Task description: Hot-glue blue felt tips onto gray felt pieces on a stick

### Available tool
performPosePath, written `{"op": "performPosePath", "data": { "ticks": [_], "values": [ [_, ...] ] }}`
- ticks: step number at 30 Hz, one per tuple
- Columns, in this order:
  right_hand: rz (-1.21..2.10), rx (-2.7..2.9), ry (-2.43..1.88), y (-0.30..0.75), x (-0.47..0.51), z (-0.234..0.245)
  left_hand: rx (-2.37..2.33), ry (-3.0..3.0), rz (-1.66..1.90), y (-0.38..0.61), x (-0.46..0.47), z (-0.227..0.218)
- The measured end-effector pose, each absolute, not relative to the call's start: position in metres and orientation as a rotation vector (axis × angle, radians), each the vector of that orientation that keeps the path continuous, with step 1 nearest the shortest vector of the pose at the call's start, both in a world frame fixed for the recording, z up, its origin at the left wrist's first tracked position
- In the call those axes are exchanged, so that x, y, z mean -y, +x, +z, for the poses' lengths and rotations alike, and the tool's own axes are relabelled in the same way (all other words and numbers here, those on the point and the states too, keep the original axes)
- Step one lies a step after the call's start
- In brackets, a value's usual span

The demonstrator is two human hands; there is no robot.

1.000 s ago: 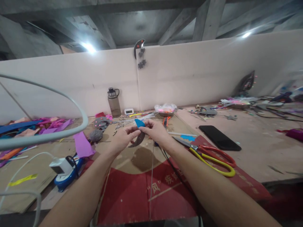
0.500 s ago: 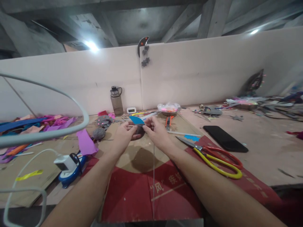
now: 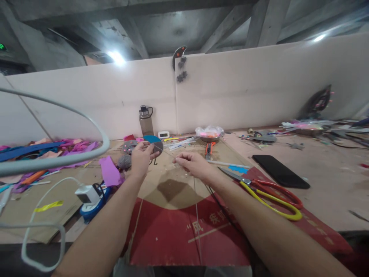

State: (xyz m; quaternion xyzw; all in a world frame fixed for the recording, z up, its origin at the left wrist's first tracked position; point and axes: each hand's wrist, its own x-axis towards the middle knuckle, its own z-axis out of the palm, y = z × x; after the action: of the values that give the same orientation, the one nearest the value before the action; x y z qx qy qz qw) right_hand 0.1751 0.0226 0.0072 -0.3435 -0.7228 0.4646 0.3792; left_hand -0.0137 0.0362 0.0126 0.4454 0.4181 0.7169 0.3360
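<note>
My left hand (image 3: 142, 157) is closed on a small felt piece (image 3: 153, 142), blue and grey, held up over the cardboard sheet (image 3: 173, 192). A thin clear thread (image 3: 165, 151) runs from that piece to my right hand (image 3: 192, 164), which pinches it with its fingers together. The two hands are a short way apart, left hand higher and further back. The thread continues down toward me across the red print on the cardboard.
Red-and-yellow scissors (image 3: 268, 192) and a black phone (image 3: 280, 176) lie to the right. A water bottle (image 3: 145, 120), a small clock (image 3: 163, 134) and a bowl of beads (image 3: 209, 134) stand by the white partition. Felt scraps (image 3: 43, 152) pile at left; a white charger (image 3: 86, 194) and cable sit near.
My hands were together on the felt piece. Now they have drawn apart: the left carried the piece left and back, the right pulled the thread out to the right.
</note>
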Motion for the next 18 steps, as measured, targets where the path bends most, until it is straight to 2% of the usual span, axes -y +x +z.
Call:
{"op": "performPosePath", "data": {
  "ticks": [2, 4, 6, 9, 11, 13, 18],
  "values": [
    [1.285, 1.883, -0.882, 0.177, -0.020, 0.008, -1.108, 1.126, 1.911, -0.020, -0.041, 0.011],
    [1.245, 1.999, -0.917, 0.180, -0.022, 0.008, -1.110, 1.118, 1.923, -0.023, -0.044, 0.010],
    [0.945, 2.120, -1.046, 0.187, -0.028, 0.008, -1.110, 1.138, 1.930, -0.023, -0.044, 0.010],
    [0.327, 2.086, -1.412, 0.203, -0.040, 0.010, -1.109, 1.183, 1.945, -0.021, -0.044, 0.010],
    [0.167, 2.067, -1.655, 0.211, -0.047, 0.007, -1.103, 1.193, 1.951, -0.020, -0.043, 0.010],
    [0.175, 2.122, -1.779, 0.213, -0.050, -0.001, -1.099, 1.188, 1.950, -0.020, -0.043, 0.011],
    [0.392, 1.995, -1.642, 0.202, -0.055, -0.033, -1.079, 1.173, 1.900, -0.016, -0.040, 0.013]
  ]
}}
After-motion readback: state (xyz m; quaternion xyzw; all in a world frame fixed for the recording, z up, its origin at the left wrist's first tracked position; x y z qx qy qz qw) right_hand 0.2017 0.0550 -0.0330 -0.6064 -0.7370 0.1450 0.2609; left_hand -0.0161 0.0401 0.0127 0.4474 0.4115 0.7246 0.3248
